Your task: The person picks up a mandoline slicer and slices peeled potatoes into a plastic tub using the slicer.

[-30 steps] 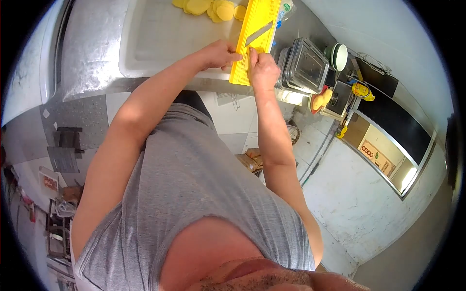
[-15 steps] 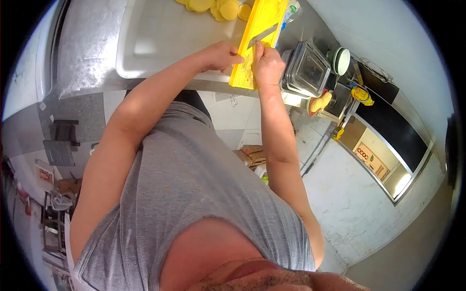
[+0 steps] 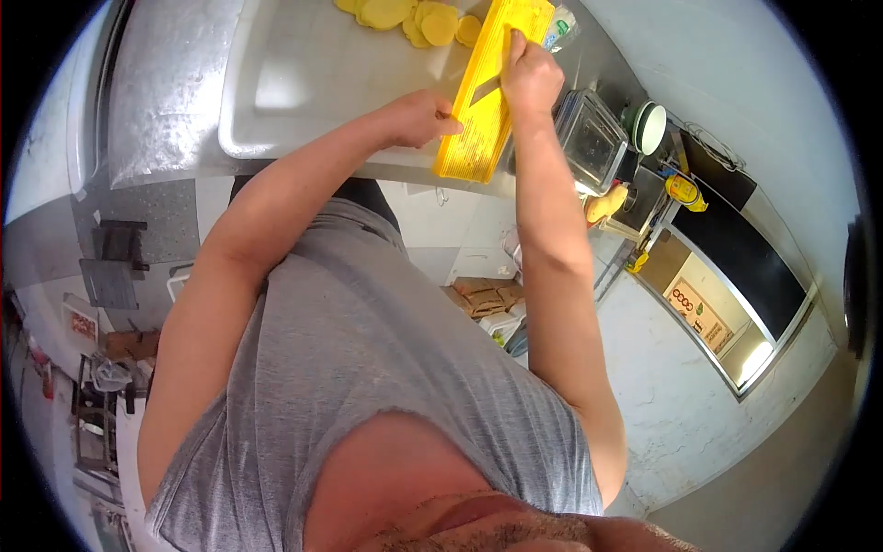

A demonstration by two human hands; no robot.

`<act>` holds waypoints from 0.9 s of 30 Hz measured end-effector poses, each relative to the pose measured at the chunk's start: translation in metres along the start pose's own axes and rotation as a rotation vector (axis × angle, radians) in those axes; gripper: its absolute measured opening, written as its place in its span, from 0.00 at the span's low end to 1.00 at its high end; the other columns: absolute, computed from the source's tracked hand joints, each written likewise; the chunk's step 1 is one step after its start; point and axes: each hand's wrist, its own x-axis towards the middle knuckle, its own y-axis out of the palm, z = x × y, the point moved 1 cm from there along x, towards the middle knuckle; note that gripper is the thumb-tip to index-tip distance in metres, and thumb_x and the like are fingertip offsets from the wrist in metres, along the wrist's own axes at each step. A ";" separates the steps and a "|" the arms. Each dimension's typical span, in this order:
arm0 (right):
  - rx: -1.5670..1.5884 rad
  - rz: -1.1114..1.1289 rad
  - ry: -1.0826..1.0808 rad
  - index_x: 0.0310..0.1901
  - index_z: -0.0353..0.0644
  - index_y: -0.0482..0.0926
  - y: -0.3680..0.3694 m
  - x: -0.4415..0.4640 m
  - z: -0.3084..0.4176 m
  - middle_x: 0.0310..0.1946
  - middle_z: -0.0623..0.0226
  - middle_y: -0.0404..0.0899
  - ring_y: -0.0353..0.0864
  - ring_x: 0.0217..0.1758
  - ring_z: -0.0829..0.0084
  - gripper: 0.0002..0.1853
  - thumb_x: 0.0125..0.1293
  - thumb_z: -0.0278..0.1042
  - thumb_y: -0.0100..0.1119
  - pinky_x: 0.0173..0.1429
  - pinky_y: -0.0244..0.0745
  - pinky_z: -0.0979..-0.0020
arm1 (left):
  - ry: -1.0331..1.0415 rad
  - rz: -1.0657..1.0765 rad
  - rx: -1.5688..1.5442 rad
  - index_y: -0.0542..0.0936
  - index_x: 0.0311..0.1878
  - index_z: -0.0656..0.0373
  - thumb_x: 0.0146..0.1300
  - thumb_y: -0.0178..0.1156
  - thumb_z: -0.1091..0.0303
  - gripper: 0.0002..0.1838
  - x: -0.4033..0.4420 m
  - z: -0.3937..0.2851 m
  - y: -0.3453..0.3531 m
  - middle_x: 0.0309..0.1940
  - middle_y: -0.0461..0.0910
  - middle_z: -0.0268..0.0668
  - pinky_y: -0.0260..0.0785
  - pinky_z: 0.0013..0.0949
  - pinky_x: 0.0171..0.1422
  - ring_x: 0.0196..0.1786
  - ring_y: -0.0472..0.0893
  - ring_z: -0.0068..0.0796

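Observation:
A yellow mandoline slicer (image 3: 481, 138) with a slanted metal blade (image 3: 486, 89) lies tilted over the right side of a white tray (image 3: 303, 129). My left hand (image 3: 425, 119) grips the slicer's left edge near its lower end, thumb and fingers closed on it. On the slicer's upper half, just beyond the blade, rests my right hand (image 3: 533, 75), with its fingers curled down. Whatever lies under that palm is hidden. Thin round yellow slices, which look like potato (image 3: 436, 26), lie in overlapping piles at the tray's far side.
The tray stands on a metal counter (image 3: 166, 101). To the right are stacked clear containers (image 3: 589, 138), a green-rimmed white bowl (image 3: 651, 129), a plastic packet (image 3: 561, 29) and a yellow bottle (image 3: 684, 191). A peeled yellow piece (image 3: 607, 204) lies near the containers.
My right hand has slid away from me along the slicer, from below the blade to beyond it. My left hand keeps its hold on the edge.

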 end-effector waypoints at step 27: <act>0.237 0.236 0.201 0.46 0.41 0.82 0.052 0.116 -0.029 0.41 0.42 0.83 0.80 0.48 0.39 0.25 0.75 0.55 0.42 0.54 0.74 0.47 | -0.054 -0.027 0.051 0.80 0.45 0.67 0.68 0.62 0.62 0.15 -0.009 -0.017 -0.001 0.31 0.82 0.34 0.68 0.29 0.29 0.24 0.74 0.21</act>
